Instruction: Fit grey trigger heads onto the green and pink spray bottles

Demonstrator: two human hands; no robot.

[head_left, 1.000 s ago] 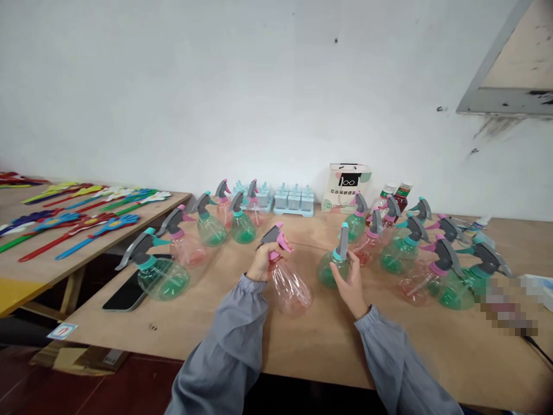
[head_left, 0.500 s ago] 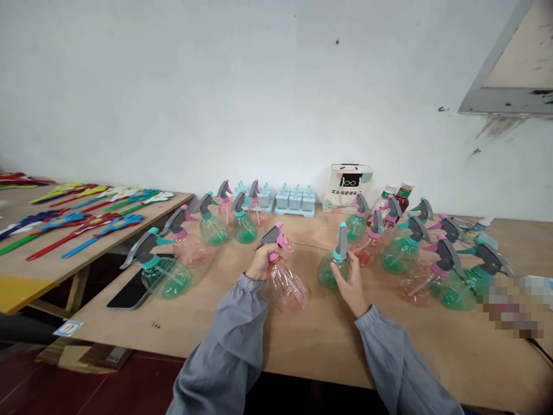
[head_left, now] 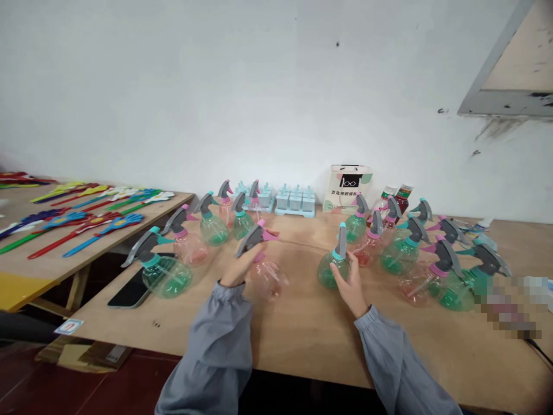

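Note:
My left hand (head_left: 239, 266) is closed round the neck of a pink spray bottle (head_left: 265, 275) with a grey and pink trigger head, held just above the wooden table (head_left: 311, 334). My right hand (head_left: 349, 282) grips a green spray bottle (head_left: 330, 268) with a grey and teal head, standing upright at the table's middle. Both arms wear grey sleeves.
Several pink and green spray bottles stand in a group at left (head_left: 185, 248) and another at right (head_left: 432, 259). A black phone (head_left: 129, 291) lies near the left edge. Light blue moulds (head_left: 296, 202), a small box (head_left: 348, 187) and a second table with coloured clappers (head_left: 73, 222) are behind.
My left hand has carried the pink bottle to the left and slightly away from me. My right hand has stayed on the green bottle.

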